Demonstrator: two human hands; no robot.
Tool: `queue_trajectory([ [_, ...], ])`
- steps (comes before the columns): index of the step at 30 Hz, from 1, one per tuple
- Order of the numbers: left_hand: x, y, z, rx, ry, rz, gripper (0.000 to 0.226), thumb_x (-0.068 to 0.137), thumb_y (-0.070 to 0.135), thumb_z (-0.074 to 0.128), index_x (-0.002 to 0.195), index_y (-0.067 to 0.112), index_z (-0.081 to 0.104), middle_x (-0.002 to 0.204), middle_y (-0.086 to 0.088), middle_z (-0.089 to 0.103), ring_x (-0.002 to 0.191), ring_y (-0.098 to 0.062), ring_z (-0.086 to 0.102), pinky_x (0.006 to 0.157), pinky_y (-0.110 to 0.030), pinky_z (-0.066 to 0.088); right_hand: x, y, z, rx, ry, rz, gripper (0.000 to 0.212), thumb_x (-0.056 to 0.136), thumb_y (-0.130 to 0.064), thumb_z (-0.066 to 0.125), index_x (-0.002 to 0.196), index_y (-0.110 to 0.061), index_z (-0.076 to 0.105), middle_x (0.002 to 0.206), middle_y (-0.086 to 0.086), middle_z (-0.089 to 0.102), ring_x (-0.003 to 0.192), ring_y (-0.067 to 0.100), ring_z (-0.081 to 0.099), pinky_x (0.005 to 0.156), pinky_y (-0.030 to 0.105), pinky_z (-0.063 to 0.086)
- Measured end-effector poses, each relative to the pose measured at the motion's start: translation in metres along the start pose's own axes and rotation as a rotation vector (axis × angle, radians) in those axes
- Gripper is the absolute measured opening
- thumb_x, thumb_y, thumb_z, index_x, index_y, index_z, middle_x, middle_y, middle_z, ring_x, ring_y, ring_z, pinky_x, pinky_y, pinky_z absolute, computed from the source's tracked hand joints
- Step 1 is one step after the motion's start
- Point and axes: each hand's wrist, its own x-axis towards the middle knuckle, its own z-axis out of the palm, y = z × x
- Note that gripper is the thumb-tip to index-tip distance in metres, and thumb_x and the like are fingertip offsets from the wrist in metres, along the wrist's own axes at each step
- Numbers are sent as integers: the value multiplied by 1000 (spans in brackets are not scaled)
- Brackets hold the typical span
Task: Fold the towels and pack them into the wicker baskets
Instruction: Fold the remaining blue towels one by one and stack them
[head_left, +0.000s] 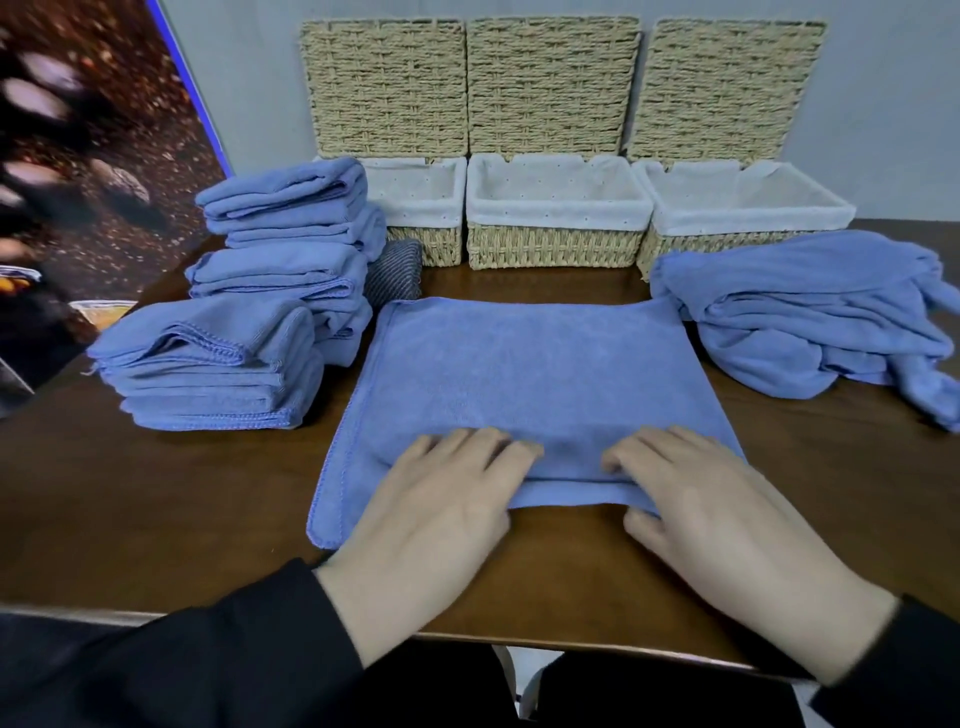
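My left hand (441, 499) and right hand (696, 499) pinch one towel's (535, 374) near hem at the table's (156, 519) near edge; three baskets (556, 228) line the far edge.

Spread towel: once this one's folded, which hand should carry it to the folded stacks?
Left, probably. The left hand lies nearer the folded stacks; the right hand is on the unfolded pile's side.
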Motion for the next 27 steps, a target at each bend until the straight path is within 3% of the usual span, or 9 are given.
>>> queue_trajectory([
  [5, -26, -43, -22, 25, 54, -150, 51, 81, 11, 53, 129, 29, 48, 108, 5, 61, 93, -25, 64, 75, -40, 54, -11, 28, -27, 113, -31, 219, 46, 78, -8, 74, 102, -40, 51, 101, -20, 56, 89, 8, 58, 72, 34, 52],
  [9, -38, -66, -40, -398, 130, -383, 45, 85, -2, 65, 108, 36, 58, 101, 18, 68, 91, -4, 64, 78, -17, 45, -17, 45, -49, 330, -20, 261, 41, 83, -8, 65, 98, -45, 56, 100, -22, 64, 83, 6, 61, 72, 21, 46],
  [13, -29, -77, -44, -658, 93, -531, 6, 97, 20, 63, 95, 25, 68, 82, -1, 66, 74, -20, 57, 68, -28, 38, -16, 56, -47, 553, 19, 349, 26, 93, -15, 67, 95, -40, 65, 79, -1, 68, 64, 25, 56, 59, 31, 40],
  [15, -25, -77, -49, -680, 122, -558, 13, 97, 32, 63, 93, 21, 69, 85, -11, 66, 72, -13, 54, 69, -31, 38, -14, 58, -44, 648, 94, 398, 15, 94, -24, 68, 94, -39, 69, 78, -1, 70, 67, 19, 60, 59, 25, 40],
  [17, -23, -76, -57, -702, 71, -577, 23, 96, 36, 63, 89, 15, 71, 85, -13, 67, 72, -8, 56, 70, -32, 39, -13, 59, -45, 739, 123, 448, 8, 94, -31, 66, 95, -34, 73, 87, -5, 75, 79, 10, 68, 75, 24, 49],
  [20, -24, -80, -71, -735, -109, -603, 30, 95, 41, 64, 87, 13, 73, 87, -20, 66, 72, -19, 59, 71, -34, 40, -13, 63, -52, 831, 42, 469, 23, 91, -41, 62, 101, -24, 75, 96, -1, 78, 95, 17, 73, 96, 45, 52],
  [23, -21, -87, -79, -568, -126, -551, 35, 96, 42, 60, 80, 12, 69, 72, -15, 62, 63, -24, 55, 63, -34, 41, -3, 67, -61, 784, 39, 478, 18, 87, -44, 64, 93, -32, 76, 91, -3, 78, 89, 15, 73, 85, 35, 55],
  [25, -8, -87, -82, -380, -78, -499, 38, 95, 39, 60, 76, 6, 62, 59, -7, 48, 53, -13, 42, 53, -25, 31, 11, 71, -66, 691, 71, 472, 15, 88, -47, 66, 88, -35, 75, 80, 7, 74, 75, 26, 68, 69, 32, 48],
  [27, 12, -87, -84, -186, -40, -442, 28, 96, 33, 60, 83, 9, 67, 62, -1, 57, 58, -16, 48, 55, -28, 34, 31, 75, -69, 584, 93, 478, 16, 93, -43, 66, 84, -32, 74, 74, 14, 68, 68, 29, 61, 63, 32, 39],
])
